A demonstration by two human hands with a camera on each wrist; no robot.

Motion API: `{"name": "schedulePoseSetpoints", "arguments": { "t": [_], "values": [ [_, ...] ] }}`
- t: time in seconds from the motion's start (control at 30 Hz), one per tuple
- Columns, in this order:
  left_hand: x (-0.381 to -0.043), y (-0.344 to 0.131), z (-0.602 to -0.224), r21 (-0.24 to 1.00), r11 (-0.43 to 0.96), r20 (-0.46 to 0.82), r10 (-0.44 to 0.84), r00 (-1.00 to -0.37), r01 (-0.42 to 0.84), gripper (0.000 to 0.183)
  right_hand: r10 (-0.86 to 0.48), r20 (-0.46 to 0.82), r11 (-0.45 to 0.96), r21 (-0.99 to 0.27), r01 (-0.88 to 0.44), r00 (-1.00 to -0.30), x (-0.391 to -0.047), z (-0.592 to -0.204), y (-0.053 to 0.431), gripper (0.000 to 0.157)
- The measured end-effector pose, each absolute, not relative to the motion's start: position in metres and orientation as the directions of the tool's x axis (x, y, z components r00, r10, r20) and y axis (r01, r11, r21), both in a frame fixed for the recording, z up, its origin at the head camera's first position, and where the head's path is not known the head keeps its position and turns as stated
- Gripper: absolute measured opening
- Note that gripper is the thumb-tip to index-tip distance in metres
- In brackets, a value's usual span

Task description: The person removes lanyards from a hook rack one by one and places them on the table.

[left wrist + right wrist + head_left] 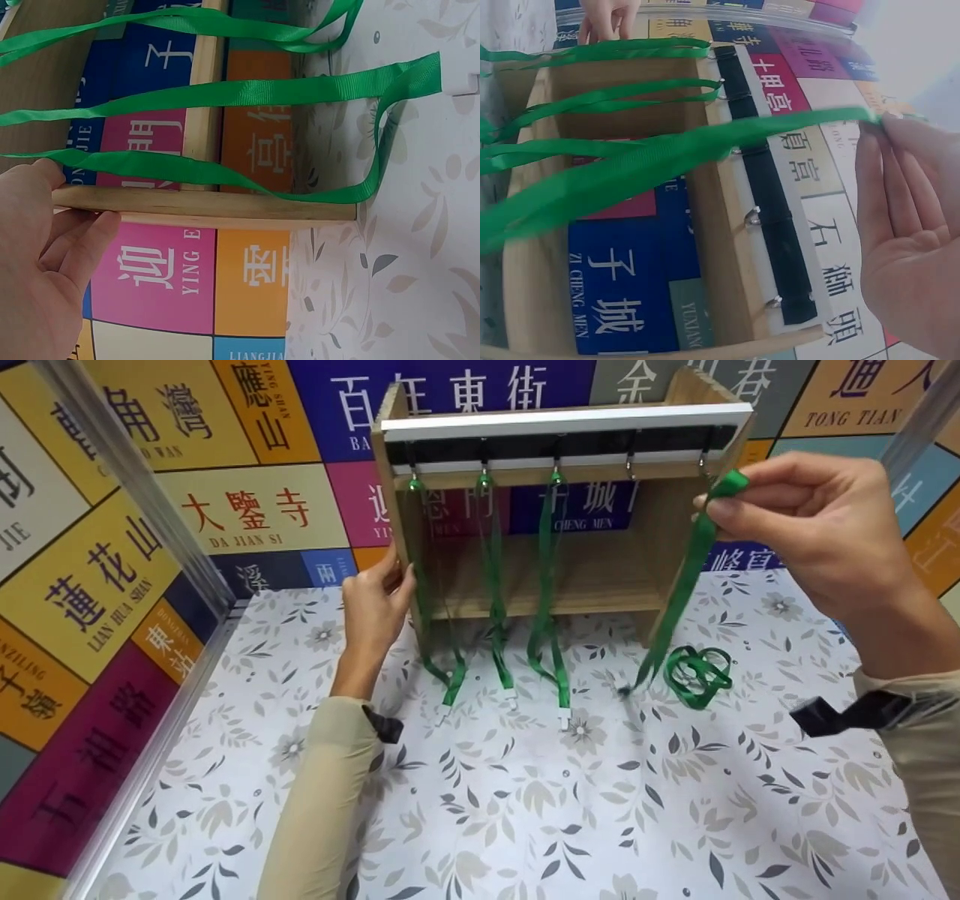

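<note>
My left hand [375,604] grips the left side panel of a wooden rack [240,206], thumb on one face and fingers on the other. Up at the right, my right hand [840,521] pinches the top loop of a green lanyard [688,559] between thumb and fingers. That strap hangs down beside the rack's right side, its lower end near the tabletop. Three more green lanyards [546,559] hang from metal hooks along the rack's front bar [592,444], with white clips at their lower ends. Two hooks at the right, one of them here [752,217], carry no strap.
A coiled green lanyard [699,679] lies on the floral tablecloth [480,810], right of the rack. Behind stands a wall of colourful sign panels [262,502], and a clear upright sheet edge [165,525] runs along the left. Black straps [847,714] circle both wrists.
</note>
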State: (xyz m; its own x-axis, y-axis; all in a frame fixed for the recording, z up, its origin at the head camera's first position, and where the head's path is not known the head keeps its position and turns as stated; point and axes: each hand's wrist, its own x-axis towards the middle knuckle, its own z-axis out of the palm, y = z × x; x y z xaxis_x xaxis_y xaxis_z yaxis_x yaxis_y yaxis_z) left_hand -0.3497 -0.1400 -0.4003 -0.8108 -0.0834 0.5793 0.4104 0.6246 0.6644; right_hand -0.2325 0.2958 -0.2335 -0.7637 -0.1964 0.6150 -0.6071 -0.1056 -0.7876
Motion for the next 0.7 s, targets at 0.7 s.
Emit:
{"name": "schedulePoseSetpoints", "arguments": {
  "t": [0.7],
  "values": [
    [-0.350, -0.140, -0.402, 0.654, 0.622, 0.607, -0.093, -0.790, 0.429, 0.046, -0.181, 0.443, 0.026, -0.890, -0.454, -0.878, -0.268, -0.276, 0.297, 0.025]
  ]
}}
